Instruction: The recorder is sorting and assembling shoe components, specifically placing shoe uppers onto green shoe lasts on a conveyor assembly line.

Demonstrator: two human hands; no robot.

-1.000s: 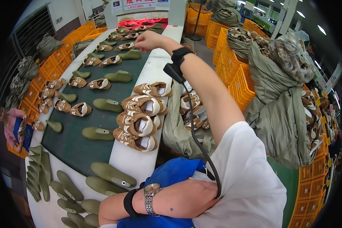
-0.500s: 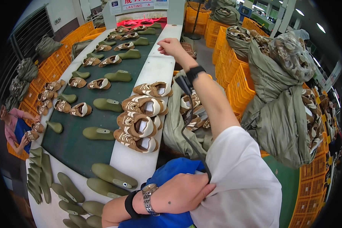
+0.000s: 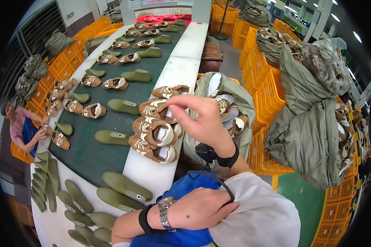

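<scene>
Shoes [image 3: 152, 133] stood mid-frame by our loosely spread right hand [image 3: 208, 123]; our left hand [image 3: 196, 209], lower centre, touched our sleeve [image 3: 253, 203], its grip we couldn't tell.

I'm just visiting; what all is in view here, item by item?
Shoes: many, brown and white, on belt, ledge, in sacks
Shoe moulds: many, olive, on belt and table
Belt: one, green, left of centre
Crates: many, orange, both sides
Sacks: several, grey-green, mainly right
Clear bag: one, transparent, upper right
Co-worker: one, pink top, left edge
Watch: one, silver, lower centre
Left hand: one, bare, at white sleeve
Right hand: one, bare, by piled shoes, contact unclear
</scene>
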